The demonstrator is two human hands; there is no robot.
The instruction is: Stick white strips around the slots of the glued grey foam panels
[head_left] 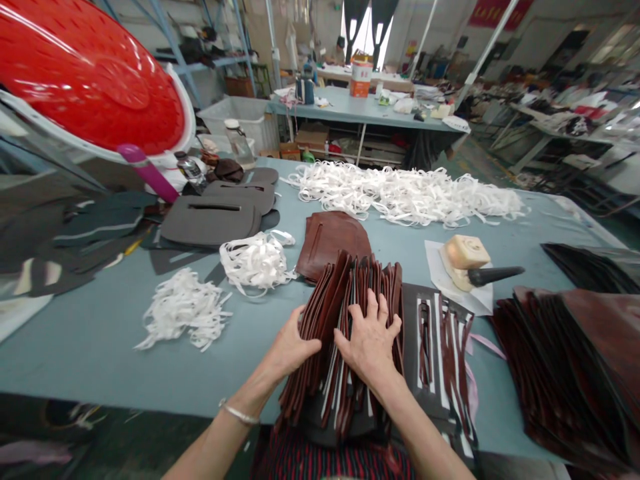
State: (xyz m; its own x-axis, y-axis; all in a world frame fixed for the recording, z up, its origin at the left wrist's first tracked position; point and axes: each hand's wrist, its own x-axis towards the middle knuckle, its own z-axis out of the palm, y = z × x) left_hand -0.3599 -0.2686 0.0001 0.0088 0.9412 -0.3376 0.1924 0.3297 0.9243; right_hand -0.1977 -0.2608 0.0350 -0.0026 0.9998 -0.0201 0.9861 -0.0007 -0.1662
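A thick bundle of brown leather pieces stands on edge at the table's front, with white strips showing between the layers. My left hand grips the left part of the bundle, thumb on the near side and fingertips hidden behind the outer layers. Across the top edges of the right part lies my right hand, its fingers spread. Just behind the bundle sits a flat brown leather piece with a slit. To the right is a dark panel with white strips and narrow brown leather strips.
White tape heaps lie left, left of centre and along the back. A dark-handled brush rests by a yellowish block on paper. More leather is stacked right; grey slotted panels lie left.
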